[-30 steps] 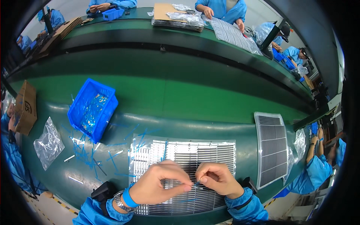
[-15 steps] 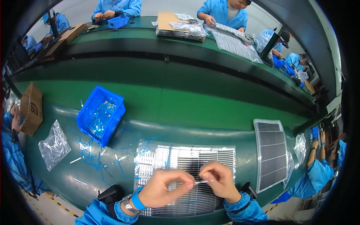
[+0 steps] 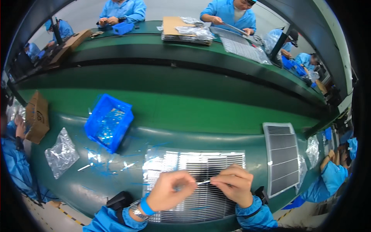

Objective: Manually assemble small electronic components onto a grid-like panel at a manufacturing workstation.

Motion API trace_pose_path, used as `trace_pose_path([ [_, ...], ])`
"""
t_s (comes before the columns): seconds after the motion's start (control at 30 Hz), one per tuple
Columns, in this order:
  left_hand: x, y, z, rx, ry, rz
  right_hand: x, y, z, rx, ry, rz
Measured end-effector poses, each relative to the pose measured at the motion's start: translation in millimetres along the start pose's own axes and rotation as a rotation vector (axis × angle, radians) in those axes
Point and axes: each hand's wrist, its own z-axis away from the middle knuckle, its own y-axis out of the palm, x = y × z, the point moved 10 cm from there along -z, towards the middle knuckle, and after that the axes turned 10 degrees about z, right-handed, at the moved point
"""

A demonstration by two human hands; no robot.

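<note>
Between my two hands runs a thin, pale strip (image 3: 203,182), held a little above a sheet of striped strips. My left hand (image 3: 172,190), with a blue band and a metal watch at the wrist, pinches the strip's left end between thumb and fingertips. The other end is pinched by my right hand (image 3: 234,184), its fingers bent together. Beneath both hands, the flat sheet of silvery and dark strips (image 3: 232,158) lies on the green table, partly hidden by my hands. What the strip is exactly is too small to make out.
A blue bin (image 3: 125,131) with small pieces stands left, near scattered blue film strips (image 3: 104,166) and a clear plastic bag (image 3: 62,154). A cardboard box (image 3: 37,120) sits farther left. Another striped panel (image 3: 284,162) lies right. Co-workers sit across and at both sides.
My right hand has turned, its fingers now bent over the strip's end. Slightly more of the strip shows between my hands. The whole view has shifted a little.
</note>
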Motion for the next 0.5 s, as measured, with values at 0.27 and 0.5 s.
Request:
trace_pose_path([
  [0.27,-126.5,-21.7,37.9,-0.443,0.482,-0.591,-40.7,-42.0,23.4,-0.354,0.237,0.003],
  [0.5,-207.9,-51.4,107.7,-0.773,0.911,-1.075,-42.1,-42.3,30.0,-0.354,0.264,-0.131],
])
